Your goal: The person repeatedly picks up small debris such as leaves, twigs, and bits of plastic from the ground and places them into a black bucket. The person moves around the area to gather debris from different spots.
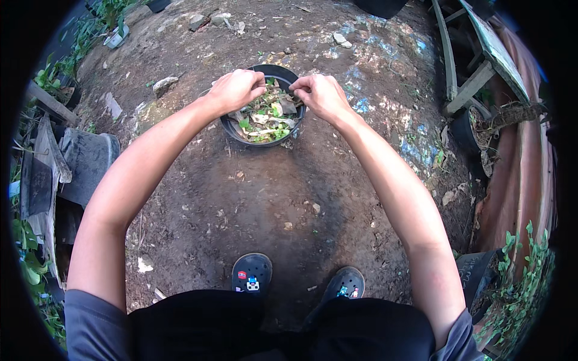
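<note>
A round black plastic pot [261, 143] stands on the bare soil before me. Dry leaves, small green sprigs and other plant litter [266, 119] fill it. My left hand [239, 89] is over the pot's far left side, fingers bent and drawn together, the fingertips inside the rim's outline. At the far right side of the rim is my right hand [319, 95], its thumb and forefinger close together. Whether either hand pinches a bit of litter or the rim cannot be made out.
Stones [165, 85] and flakes of paint lie on the soil [271, 194]. At left are a grey bucket-like container [88, 158] and old boards. A wooden stand [472, 85], a potted plant [472, 135] and a brownish sheet wall [515, 189] line the right. My clogs [252, 273] are below.
</note>
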Demonstrator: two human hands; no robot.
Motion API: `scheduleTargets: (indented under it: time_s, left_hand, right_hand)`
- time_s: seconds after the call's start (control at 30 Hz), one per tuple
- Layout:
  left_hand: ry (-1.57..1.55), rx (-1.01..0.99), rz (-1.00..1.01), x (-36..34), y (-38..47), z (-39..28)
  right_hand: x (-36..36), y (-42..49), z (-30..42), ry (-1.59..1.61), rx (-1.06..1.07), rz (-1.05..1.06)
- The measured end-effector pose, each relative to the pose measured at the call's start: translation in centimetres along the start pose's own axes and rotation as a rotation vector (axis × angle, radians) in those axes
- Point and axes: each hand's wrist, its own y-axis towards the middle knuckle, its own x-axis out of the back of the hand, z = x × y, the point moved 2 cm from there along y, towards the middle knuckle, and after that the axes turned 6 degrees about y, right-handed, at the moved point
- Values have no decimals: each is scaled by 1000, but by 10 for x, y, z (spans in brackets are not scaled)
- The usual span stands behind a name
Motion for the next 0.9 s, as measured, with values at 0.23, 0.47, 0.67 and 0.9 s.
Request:
scheduleTargets:
  time_s: [0.23,0.47,0.67,0.9]
  left_hand:
    - [2,-242,-21,-25,59,-77]
    - [-104,-275,17,-96,107,-183]
    - [-130,-307,122,-145,110,-216]
    - [-155,-263,145,-167,108,-204]
  right_hand:
    - [61,-76,-105,-104,-327,-111]
    - [110,-205,-242,-323,-791,-230]
    - [119,-232,-307,-350,-617,-390]
    - [112,-200,-323,-468,-406,-232]
